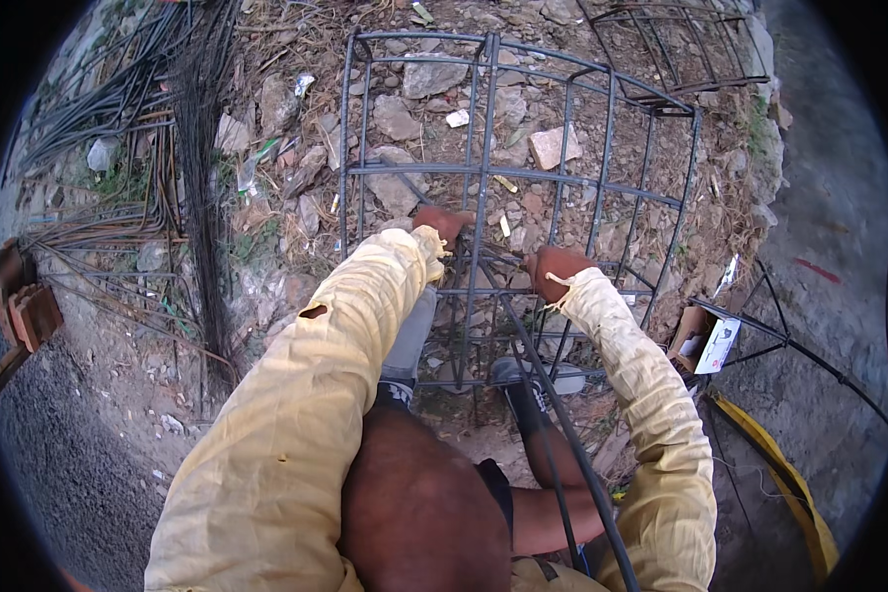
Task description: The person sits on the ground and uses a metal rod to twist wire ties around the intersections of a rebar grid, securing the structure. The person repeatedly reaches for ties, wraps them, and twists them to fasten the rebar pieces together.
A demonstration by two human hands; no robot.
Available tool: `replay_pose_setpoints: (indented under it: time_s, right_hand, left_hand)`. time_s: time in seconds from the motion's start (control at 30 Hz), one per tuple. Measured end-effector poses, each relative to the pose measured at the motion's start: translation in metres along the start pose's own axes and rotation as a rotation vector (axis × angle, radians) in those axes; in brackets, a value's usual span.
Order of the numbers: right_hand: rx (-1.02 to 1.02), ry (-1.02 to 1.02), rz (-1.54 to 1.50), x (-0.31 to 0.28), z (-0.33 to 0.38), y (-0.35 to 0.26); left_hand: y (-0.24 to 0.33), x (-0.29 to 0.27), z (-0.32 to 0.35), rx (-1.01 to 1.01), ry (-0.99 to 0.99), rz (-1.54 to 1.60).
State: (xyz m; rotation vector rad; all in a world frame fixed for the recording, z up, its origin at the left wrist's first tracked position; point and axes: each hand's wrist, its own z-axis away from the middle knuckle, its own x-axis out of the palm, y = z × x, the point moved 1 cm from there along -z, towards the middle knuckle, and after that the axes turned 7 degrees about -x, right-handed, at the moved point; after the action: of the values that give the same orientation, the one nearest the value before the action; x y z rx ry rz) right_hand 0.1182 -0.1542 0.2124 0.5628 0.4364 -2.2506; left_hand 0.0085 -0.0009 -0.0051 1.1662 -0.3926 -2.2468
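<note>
A cage of dark steel reinforcing bars [483, 170] lies on the rubble in front of me. My left hand [442, 222] is closed at the cage's middle, beside a lengthwise bar; a slanting steel bar seems to run through its grip. To its right, my right hand [559, 269] is curled shut over the cage. A thin dark piece shows between the two hands, but what the right fingers hold is hidden. Two long steel bars [574, 434] slope from the cage down past my right thigh. My feet, in dark shoes [523, 383], are by the cage's near end.
Bundled steel bars [118, 109] and a bunch of thin dark wire [202, 197] lie at left. Another bar frame [681, 44] sits at far right. Bricks [32, 314] are at the left edge; an opened carton [705, 338] and a yellow strip [775, 474] lie at right.
</note>
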Motion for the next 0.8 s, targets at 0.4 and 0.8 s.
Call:
replay_pose_setpoints:
  time_s: [0.4,0.8]
  right_hand:
    - [0.299,-0.314,-1.022,-0.004,0.016,0.009]
    - [-0.161,0.251,0.202,-0.004,0.042,-0.022]
  left_hand:
    - [0.01,-0.011,0.003,-0.52,-0.16,0.65]
    - [-0.026,0.04,-0.016,0.025,0.056,0.222]
